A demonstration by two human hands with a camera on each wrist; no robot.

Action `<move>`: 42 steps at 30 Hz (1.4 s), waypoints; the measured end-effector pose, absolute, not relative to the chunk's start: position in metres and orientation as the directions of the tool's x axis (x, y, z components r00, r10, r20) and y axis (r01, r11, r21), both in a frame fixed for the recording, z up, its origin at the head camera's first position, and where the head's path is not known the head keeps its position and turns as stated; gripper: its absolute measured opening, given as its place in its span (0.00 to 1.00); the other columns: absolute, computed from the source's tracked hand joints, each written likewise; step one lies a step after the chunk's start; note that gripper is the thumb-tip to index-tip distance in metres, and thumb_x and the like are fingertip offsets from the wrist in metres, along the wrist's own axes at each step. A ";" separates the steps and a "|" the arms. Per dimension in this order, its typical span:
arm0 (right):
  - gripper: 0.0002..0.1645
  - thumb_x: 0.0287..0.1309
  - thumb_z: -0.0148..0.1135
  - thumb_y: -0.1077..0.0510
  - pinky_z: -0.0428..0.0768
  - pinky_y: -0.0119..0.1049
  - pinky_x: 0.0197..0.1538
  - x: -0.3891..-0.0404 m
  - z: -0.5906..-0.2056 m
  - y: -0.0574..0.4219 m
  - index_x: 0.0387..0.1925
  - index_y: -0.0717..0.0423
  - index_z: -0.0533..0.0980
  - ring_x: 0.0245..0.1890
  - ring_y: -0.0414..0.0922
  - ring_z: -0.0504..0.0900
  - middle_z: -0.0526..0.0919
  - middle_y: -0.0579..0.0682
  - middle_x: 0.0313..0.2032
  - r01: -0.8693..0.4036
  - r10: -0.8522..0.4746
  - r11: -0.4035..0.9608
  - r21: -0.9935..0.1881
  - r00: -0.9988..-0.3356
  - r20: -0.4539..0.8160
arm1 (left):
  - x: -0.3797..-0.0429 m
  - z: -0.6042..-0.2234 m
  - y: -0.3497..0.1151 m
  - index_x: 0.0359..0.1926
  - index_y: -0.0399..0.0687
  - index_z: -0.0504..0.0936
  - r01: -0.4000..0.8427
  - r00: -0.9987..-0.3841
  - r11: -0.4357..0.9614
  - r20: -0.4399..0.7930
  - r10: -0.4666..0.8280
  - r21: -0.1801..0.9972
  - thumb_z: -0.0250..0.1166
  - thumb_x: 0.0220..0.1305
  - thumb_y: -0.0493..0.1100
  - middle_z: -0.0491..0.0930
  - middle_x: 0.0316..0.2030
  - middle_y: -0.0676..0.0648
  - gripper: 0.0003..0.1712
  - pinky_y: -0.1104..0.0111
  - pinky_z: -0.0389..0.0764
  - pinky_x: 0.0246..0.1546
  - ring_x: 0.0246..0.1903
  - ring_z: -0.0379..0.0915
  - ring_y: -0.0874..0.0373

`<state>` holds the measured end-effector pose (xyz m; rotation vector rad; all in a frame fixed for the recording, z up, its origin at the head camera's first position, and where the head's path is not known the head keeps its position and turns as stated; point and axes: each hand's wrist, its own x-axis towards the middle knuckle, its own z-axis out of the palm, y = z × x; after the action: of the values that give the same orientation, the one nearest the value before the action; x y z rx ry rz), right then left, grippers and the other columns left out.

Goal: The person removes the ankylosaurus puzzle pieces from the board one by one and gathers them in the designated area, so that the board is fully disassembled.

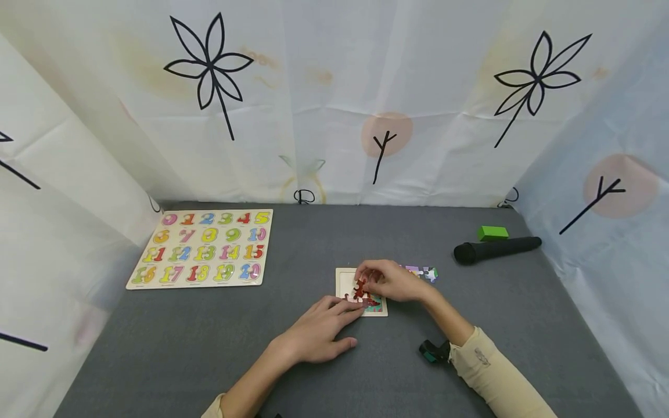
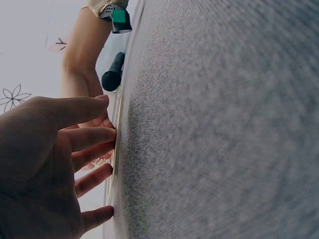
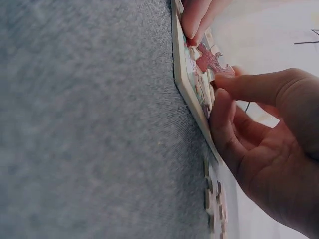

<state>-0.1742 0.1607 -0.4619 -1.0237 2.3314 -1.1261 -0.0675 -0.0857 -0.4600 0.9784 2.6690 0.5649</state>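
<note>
And here we are at the small wooden puzzle tray (image 1: 343, 275), flat on the grey cloth in front of the person. The right hand (image 1: 391, 282) has thumb and finger pinching the edge of a red jigsaw piece (image 3: 212, 60), and that piece is over the tray, tilted, not lying flush. The left hand (image 1: 323, 330) is spread, its fingertips resting on the tray's near side and the pieces there.

Here's the worry: the pinch is on one edge only, so a slip of the thumb could let the piece flip or drop crooked. Push it down at that tilt and a knob might catch on its neighbour and pop it up. And those left fingertips are close in; press unevenly and the tray could skid on the cloth, or a fitted piece could shift. Whether the piece matches the gap below, I can't tell; fingers hide it.

Watch the loose jigsaw pieces (image 1: 431, 274) just beyond the right hand too: a careless wrist could scatter them. The black microphone (image 1: 499, 249) and green block (image 1: 493, 233) lie well apart, no bother.
</note>
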 end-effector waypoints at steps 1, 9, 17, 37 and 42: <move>0.11 0.73 0.65 0.66 0.82 0.31 0.44 -0.174 -0.463 0.162 0.54 0.58 0.82 0.38 0.38 0.82 0.87 0.54 0.41 -0.453 -0.735 0.411 -0.791 -0.678 0.005 | -0.068 -0.460 -0.086 0.79 0.55 0.74 0.564 -0.746 0.700 -0.093 0.659 0.438 0.65 0.78 0.55 0.70 0.79 0.60 0.34 0.49 0.69 0.79 0.76 0.64 0.54; 0.12 0.75 0.65 0.65 0.79 0.30 0.39 -0.166 -0.459 0.178 0.56 0.63 0.82 0.37 0.37 0.79 0.85 0.57 0.41 -0.375 -0.697 0.359 -0.855 -0.717 0.021 | -0.068 -0.459 -0.086 0.80 0.54 0.73 0.553 -0.746 0.694 -0.097 0.659 0.461 0.65 0.78 0.55 0.69 0.80 0.60 0.34 0.48 0.68 0.79 0.78 0.63 0.53; 0.14 0.75 0.63 0.66 0.81 0.32 0.32 -0.159 -0.453 0.206 0.57 0.66 0.81 0.32 0.37 0.78 0.84 0.59 0.41 -0.331 -0.669 0.345 -0.878 -0.743 0.018 | -0.068 -0.461 -0.086 0.80 0.56 0.73 0.550 -0.748 0.700 -0.104 0.656 0.456 0.65 0.78 0.56 0.69 0.80 0.60 0.35 0.48 0.68 0.79 0.77 0.64 0.54; 0.10 0.74 0.64 0.67 0.80 0.31 0.32 -0.156 -0.454 0.268 0.53 0.66 0.83 0.31 0.36 0.78 0.84 0.57 0.38 -0.275 -0.583 0.448 -0.851 -0.811 -0.045 | -0.066 -0.459 -0.086 0.80 0.56 0.72 0.541 -0.753 0.707 -0.111 0.648 0.456 0.65 0.78 0.56 0.70 0.80 0.59 0.35 0.49 0.68 0.79 0.77 0.64 0.54; 0.10 0.75 0.63 0.66 0.80 0.30 0.33 -0.157 -0.454 0.272 0.53 0.64 0.85 0.30 0.34 0.77 0.85 0.58 0.37 -0.290 -0.595 0.483 -0.826 -0.801 -0.066 | -0.067 -0.459 -0.086 0.81 0.56 0.72 0.546 -0.751 0.709 -0.115 0.650 0.446 0.65 0.78 0.57 0.70 0.80 0.59 0.35 0.49 0.68 0.79 0.77 0.64 0.53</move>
<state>-0.1571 0.2716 -0.4538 -0.7441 2.3886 -1.2343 -0.0669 -0.0859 -0.4594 0.9482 2.6529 0.5694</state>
